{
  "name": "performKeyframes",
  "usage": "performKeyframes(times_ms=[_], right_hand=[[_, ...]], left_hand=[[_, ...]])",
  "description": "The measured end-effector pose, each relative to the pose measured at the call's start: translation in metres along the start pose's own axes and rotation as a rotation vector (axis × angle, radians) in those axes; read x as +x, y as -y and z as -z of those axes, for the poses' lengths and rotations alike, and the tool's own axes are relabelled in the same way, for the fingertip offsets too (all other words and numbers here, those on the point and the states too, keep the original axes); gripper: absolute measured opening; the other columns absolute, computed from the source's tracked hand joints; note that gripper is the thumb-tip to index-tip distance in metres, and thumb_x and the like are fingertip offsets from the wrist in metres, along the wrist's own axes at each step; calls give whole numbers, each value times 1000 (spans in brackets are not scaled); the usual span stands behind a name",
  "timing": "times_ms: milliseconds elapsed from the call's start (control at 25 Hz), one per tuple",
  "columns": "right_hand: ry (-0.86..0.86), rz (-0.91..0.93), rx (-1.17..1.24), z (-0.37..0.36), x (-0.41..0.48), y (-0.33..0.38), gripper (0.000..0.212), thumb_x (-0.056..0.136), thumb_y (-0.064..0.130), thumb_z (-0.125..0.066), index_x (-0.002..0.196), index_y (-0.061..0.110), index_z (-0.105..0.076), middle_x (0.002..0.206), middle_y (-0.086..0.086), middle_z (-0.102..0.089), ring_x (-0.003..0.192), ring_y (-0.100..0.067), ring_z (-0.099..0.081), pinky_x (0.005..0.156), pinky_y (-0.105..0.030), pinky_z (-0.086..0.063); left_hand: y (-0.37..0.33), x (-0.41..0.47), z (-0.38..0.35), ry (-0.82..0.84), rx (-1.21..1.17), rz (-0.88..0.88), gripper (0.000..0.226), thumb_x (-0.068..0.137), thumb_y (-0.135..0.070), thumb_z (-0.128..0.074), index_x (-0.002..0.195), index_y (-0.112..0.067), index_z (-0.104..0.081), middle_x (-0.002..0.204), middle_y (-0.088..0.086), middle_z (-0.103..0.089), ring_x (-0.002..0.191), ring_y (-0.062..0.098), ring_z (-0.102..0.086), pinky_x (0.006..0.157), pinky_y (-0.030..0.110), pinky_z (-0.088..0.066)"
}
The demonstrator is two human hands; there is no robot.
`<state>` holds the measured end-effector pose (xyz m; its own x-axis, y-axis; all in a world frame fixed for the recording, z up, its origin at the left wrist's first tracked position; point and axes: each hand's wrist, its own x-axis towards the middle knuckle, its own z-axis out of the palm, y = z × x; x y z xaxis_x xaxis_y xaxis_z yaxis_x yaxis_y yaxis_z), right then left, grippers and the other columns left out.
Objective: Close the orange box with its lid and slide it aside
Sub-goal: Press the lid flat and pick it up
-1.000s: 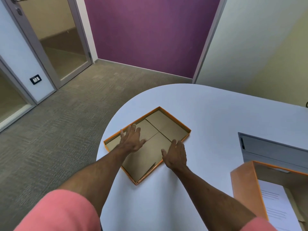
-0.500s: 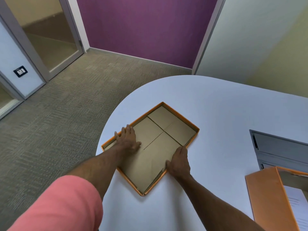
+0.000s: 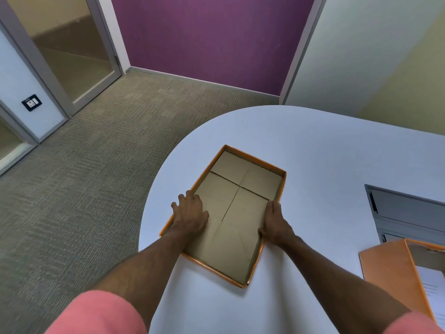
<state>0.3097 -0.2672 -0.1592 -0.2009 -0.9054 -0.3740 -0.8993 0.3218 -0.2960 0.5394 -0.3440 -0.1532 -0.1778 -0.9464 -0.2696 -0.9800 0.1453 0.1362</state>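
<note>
Two hands gripping shallow orange cardboard lid, smooth white table

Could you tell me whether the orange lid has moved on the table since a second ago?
Yes. The orange lid has turned clockwise against the table's curved edge.

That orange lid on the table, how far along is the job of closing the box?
Nothing is closed yet. In hand: the left hand and right hand grip the upturned orange lid by its sides. Left: turn it over, fit it onto the open orange box, slide it aside.
</note>
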Motion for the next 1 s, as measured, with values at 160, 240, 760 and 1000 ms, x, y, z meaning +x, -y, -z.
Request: performKeyframes(times_ms=[160,240,760,1000], right_hand=[[-47,-12,18,6,0,-6,95,76,20,-74,147,2,-15,155,-19,-13,142,-33,-26,107,-44,-44],[-118,-106,75,2,-2,-4,92,80,23,-73,148,2,-15,152,-19,-20,138,-34,-33,102,-46,-48],[-167,-344,231,4,-5,-5,36,86,-7,-49,122,-4,-43,123,-20,-54,112,-37,-58,91,-41,-49],[-266,-276,519,49,-17,-34,32,81,-12,-51,112,-4,-50,108,-23,-59,91,-35,-60,78,-43,-54]], left_hand=[[-2,7,0,-78,-52,7,64,89,-44,-53,140,-7,-40,148,16,-38,138,31,-35,115,48,-26],[-2,20,3,-22,-132,23,77,90,-45,-54,149,-7,-24,159,18,-21,149,33,-18,122,48,-11],[-13,27,7,-20,-669,280,32,92,-1,-53,123,3,-52,125,22,-57,115,34,-58,95,38,-50],[-35,11,44,-159,-804,278,41,87,10,-52,127,5,-59,128,22,-60,120,34,-57,99,36,-47]])
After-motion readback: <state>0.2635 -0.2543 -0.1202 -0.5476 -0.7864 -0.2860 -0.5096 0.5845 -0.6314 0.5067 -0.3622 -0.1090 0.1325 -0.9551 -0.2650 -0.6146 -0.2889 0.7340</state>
